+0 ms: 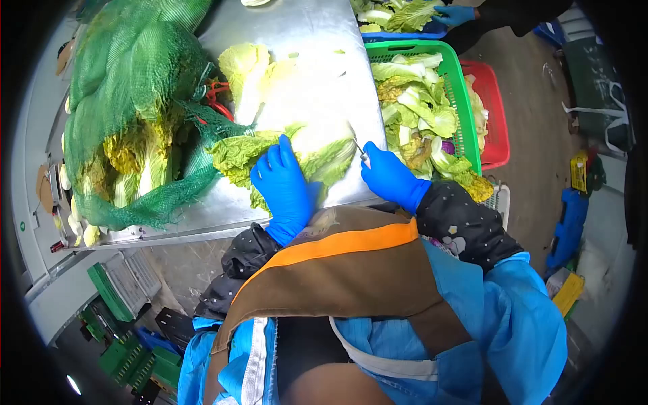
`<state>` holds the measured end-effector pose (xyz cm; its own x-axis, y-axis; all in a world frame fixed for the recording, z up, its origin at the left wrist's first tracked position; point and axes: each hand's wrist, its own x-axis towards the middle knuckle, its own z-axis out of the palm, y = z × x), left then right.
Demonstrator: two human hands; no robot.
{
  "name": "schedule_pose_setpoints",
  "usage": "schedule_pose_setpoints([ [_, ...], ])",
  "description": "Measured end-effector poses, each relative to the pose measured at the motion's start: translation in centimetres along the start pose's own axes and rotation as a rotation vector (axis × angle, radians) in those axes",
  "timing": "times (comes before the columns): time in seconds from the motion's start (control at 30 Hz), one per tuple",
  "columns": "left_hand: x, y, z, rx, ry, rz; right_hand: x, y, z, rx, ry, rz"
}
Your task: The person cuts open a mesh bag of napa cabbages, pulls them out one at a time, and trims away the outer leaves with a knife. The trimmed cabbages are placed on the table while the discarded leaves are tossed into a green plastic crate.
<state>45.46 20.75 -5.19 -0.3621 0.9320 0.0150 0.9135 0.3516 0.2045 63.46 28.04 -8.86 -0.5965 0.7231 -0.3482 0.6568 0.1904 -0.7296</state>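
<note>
Table (229, 27): shiny metal top, a bright glare whitening its middle.
Net sack (128, 121): large green mesh on the left side, yellowed and green leaves showing at its opening.
Cabbage (331, 152): lying on its side near the front edge, leafy end to the left.
Loose leaves (246, 77): pale yellow-green, just right of the sack.
Red object (217, 101): beside the netting, partly covered.
Scraps (293, 55): small, green, toward the back.

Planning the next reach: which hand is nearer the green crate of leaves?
Right. The right hand, gripping the knife, is close to the green crate; the left hand is farther away, on the cabbage.
</note>
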Motion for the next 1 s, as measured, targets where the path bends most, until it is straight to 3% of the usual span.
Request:
schedule_pose_setpoints([
  [0.1, -1.3, 0.0, 0.6, 0.024, 0.010, 0.007, 1.7, 2.0, 1.7, -0.139, -0.013, 0.103],
  [0.17, -1.0, -0.5, 0.9, 0.004, 0.043, 0.062, 2.2, 2.8, 2.0, -0.194, -0.001, 0.064],
  [0.2, -0.3, -0.6, 0.2, 0.020, -0.049, 0.025, 2.5, 2.7, 1.9, -0.214, -0.016, 0.090],
  [0.23, 2.7, -2.7, -0.8, -0.521, -0.240, 0.087, 2.0, 2.6, 2.2, -0.229, -0.041, 0.126],
  [0.27, 6.7, -6.2, -1.8, -1.064, -0.382, 0.138, 2.1, 3.5, 3.1, -0.218, 0.077, 0.047],
  [0.3, 9.2, -9.7, -0.4, -1.195, -0.435, -0.065, 1.9, 3.3, 3.4, -0.223, 0.082, 0.023],
  [0.33, 10.7, -10.5, -2.3, -0.832, -0.331, -0.113, 1.7, 3.0, 3.2, -0.230, 0.079, 0.049],
  [0.37, 11.2, -9.7, -2.5, -0.830, -0.305, -0.103, 1.8, 2.7, 3.0, -0.233, 0.073, 0.081],
  [0.43, 9.3, -5.8, -2.1, -0.214, -0.154, 0.248, 1.5, 2.7, 3.7, -0.259, 0.097, 0.087],
  [0.5, 8.6, -4.1, 0.4, 0.104, -0.142, 0.052, 1.9, 3.7, 3.9, -0.241, 0.116, 0.102],
  [0.57, 10.6, -7.5, 1.3, -0.268, -0.130, 0.160, 2.0, 3.9, 3.3, -0.233, 0.127, 0.086],
  [0.63, 12.7, -9.5, -0.1, -0.588, -0.355, 0.065, 1.8, 3.9, 2.3, -0.207, 0.192, 0.057],
  [0.67, 13.1, -10.2, -0.7, -0.989, -0.535, 0.005, 2.2, 4.5, 1.9, -0.167, 0.250, 0.088],
  [0.7, 12.5, -10.0, -2.1, -0.979, -0.508, 0.015, 2.7, 5.7, 1.8, -0.120, 0.307, 0.124],
  [0.73, 10.9, -9.4, -3.7, -1.328, -0.595, -0.153, 3.3, 8.5, 1.6, -0.108, 0.392, 0.099],
  [0.77, 9.3, -9.0, -4.7, -1.672, -0.687, -0.330, 2.7, 7.8, -0.4, -0.057, 0.327, 0.290],
  [0.8, 8.1, -9.2, -4.5, -1.731, -0.663, -0.266, 2.8, 10.9, -0.8, -0.009, 0.342, 0.235],
  [0.83, 7.0, -9.3, -4.1, -1.797, -0.637, -0.205, 1.3, 6.7, -3.6, 0.230, 0.375, 0.355],
  [0.9, 5.0, -7.3, -5.3, -1.607, -0.536, -0.017, -0.7, 0.6, -6.5, 0.653, 0.411, 0.193],
  [0.97, 4.0, -6.1, -4.4, -1.271, -0.456, 0.088, -1.9, -4.9, -8.0, 1.016, 0.151, -0.212],
  [1.0, 3.6, -5.4, -3.1, -1.264, -0.424, 0.141, -1.4, -5.6, -7.5, 1.069, -0.018, -0.289],
])
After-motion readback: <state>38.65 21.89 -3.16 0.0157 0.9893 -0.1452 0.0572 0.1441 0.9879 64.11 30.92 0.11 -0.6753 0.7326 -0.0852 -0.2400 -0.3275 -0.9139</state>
